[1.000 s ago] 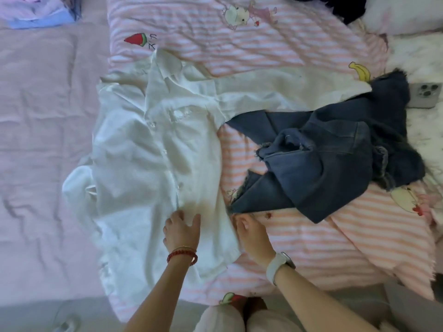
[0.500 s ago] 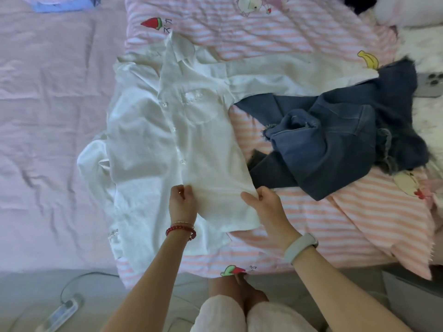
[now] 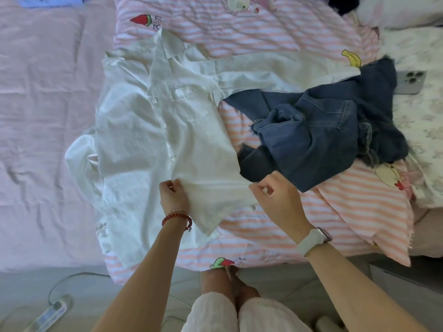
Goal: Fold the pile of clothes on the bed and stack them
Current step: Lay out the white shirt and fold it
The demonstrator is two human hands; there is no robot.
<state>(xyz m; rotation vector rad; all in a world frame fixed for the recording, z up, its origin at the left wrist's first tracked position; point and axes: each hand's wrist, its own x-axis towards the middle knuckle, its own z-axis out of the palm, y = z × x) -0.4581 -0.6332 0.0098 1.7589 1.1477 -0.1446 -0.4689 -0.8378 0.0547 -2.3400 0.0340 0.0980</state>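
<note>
A white button shirt [image 3: 153,130] lies spread on the bed, collar toward the far side, one long sleeve stretched to the right. My left hand [image 3: 173,196] pinches the shirt's near hem close to the button line. My right hand [image 3: 273,195] pinches the same hem at its right corner, lifting the front panel a little. A crumpled dark blue denim garment [image 3: 318,130] lies just right of the shirt, partly over the sleeve. Folded blue and lilac clothes [image 3: 50,1] sit at the far left corner.
A pink-and-white striped blanket [image 3: 287,224] with cartoon prints covers the bed's middle, over a lilac sheet [image 3: 43,116]. A phone [image 3: 410,82] lies at the right on a floral cover. A power strip [image 3: 45,315] and cable are on the floor by my knees.
Both hands went from pressing flat on the shirt's lower part to pinching its hem and lifting the right front panel; the denim's near edge became uncovered.
</note>
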